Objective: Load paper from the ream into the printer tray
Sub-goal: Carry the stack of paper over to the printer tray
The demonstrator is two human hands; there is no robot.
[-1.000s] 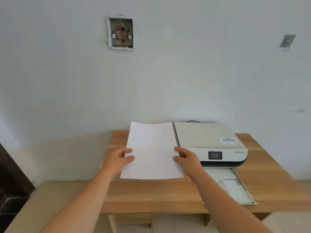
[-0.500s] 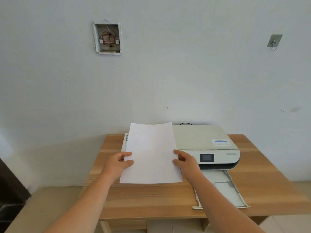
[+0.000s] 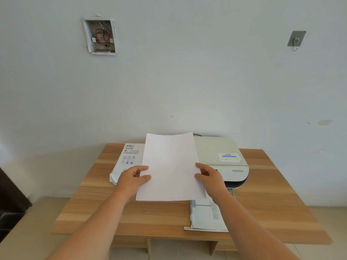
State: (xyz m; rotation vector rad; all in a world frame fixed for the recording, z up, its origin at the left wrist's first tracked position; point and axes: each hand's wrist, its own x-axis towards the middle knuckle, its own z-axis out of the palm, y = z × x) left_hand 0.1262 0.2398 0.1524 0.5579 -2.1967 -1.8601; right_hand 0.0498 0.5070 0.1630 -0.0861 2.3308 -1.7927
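Note:
I hold a white stack of paper (image 3: 170,166) in the air above the wooden table (image 3: 154,214). My left hand (image 3: 132,179) pinches its left edge and my right hand (image 3: 209,177) pinches its right edge. The sheets partly cover the white printer (image 3: 221,156) at the back right. The printer's tray (image 3: 205,216) is pulled out toward me, with my right forearm crossing over it. The opened ream wrapper (image 3: 125,160) lies on the table to the left, partly hidden by the sheets and my left hand.
A white wall rises right behind the table, with an open electrical box (image 3: 99,36) and a metal hook (image 3: 296,39) on it. A dark object (image 3: 11,199) stands at the far left. Bare table top lies to the right of the printer.
The held sheets have shifted right, over the printer's left side. The ream wrapper on the left has come into sight. The view has swung left and dipped slightly.

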